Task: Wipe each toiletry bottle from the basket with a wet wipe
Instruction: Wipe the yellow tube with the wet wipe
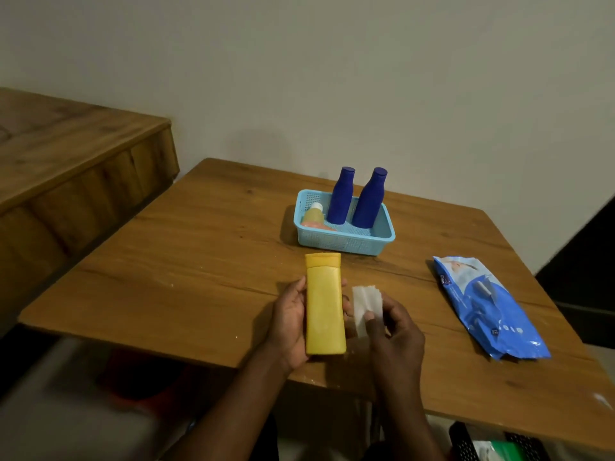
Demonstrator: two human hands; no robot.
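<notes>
Yellow plastic filled the left hand (289, 322) — a flat yellow bottle (324, 304), cap end pointing toward twelve o'clock, lay cradled above the wooden table (186, 261) with the thumb along its left edge and fingertips showing past its right edge. At three o'clock from the bottle, just beside it, the right hand (396, 331) pinched a folded white wet wipe (365, 306) between thumb and curled fingers; whether the wipe touched the bottle could not be told. Toward twelve o'clock from the hands sat a light blue basket (346, 242) on the table — inside it two dark blue bottles (340, 196) (369, 199) stood upright, side by side, and a small yellowish bottle (313, 215) with a white cap leaned at its left end. A blue wipes packet (489, 307) lay flat at three o'clock, well apart from the hands.
</notes>
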